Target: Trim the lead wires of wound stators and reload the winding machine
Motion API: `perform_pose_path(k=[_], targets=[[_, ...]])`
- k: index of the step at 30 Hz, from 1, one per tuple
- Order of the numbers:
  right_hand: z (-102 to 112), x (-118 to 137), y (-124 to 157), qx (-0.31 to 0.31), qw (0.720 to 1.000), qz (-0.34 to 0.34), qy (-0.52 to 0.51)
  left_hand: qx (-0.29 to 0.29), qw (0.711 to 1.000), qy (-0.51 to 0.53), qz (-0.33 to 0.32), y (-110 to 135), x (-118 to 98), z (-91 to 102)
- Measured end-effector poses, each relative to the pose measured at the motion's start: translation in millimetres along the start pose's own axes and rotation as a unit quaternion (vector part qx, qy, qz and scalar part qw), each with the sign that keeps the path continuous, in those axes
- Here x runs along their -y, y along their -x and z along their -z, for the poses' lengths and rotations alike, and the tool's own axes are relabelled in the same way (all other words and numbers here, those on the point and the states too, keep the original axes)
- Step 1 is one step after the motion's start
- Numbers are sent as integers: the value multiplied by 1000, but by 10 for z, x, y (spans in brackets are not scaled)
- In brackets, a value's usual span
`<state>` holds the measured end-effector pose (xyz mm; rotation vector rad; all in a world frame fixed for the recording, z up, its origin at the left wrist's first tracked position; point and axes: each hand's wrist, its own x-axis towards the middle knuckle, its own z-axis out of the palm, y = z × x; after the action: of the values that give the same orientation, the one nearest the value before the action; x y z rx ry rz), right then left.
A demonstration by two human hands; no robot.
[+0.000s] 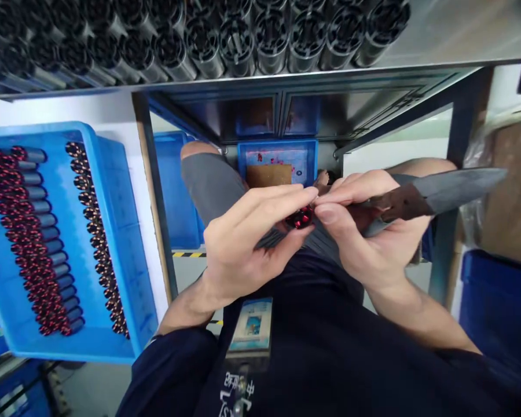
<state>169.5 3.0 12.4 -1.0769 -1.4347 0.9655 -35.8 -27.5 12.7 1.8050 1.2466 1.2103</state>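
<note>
My left hand (247,237) pinches a small grey cylinder with red copper windings (299,218) between thumb and fingers, in front of my lap. My right hand (373,231) touches the same wound part with thumb and forefinger, and its closed fingers also grip a grey knife (443,191) whose blade points to the right. Both hands meet at the red end of the part.
A blue tray (113,243) at the left holds two rows of several similar red-wound cylinders. Dark cylindrical parts (243,35) crowd the metal table top above. A small blue bin (278,159) sits under the table, and another blue bin (499,307) stands at the right.
</note>
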Motion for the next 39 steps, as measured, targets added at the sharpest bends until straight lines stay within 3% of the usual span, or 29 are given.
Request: perform_pose_path(k=[3, 6, 8, 12, 17, 19, 23, 29, 33, 36, 39], targets=[[-66, -63, 45, 16, 1000, -14, -12, -27, 984, 156, 86, 153, 90, -43], [-111, -40, 58, 35, 999, -11, -7, -43, 933, 322, 155, 238, 191, -121], [-107, 35, 49, 60, 997, -27, 38, -78, 907, 371, 182, 244, 257, -181], [34, 183, 48, 95, 984, -79, 124, -142, 893, 386, 185, 184, 375, -259], [260, 147, 92, 226, 957, -17, 184, -161, 902, 371, 152, 171, 494, -257], [289, 98, 112, 250, 949, -3, 190, -157, 908, 361, 144, 197, 532, -261], [284, 61, 130, 246, 948, -6, 202, -132, 921, 331, 158, 233, 571, -292], [269, 76, 105, 240, 950, -4, 198, -167, 944, 280, 47, 199, 560, -328], [284, 20, 93, 218, 956, 14, 195, -182, 955, 232, 32, 189, 527, -328], [290, 1, 73, 221, 958, -16, 182, -196, 957, 215, 17, 186, 487, -316], [247, -14, 66, 168, 973, -86, 135, -194, 963, 186, 10, 171, 478, -311]])
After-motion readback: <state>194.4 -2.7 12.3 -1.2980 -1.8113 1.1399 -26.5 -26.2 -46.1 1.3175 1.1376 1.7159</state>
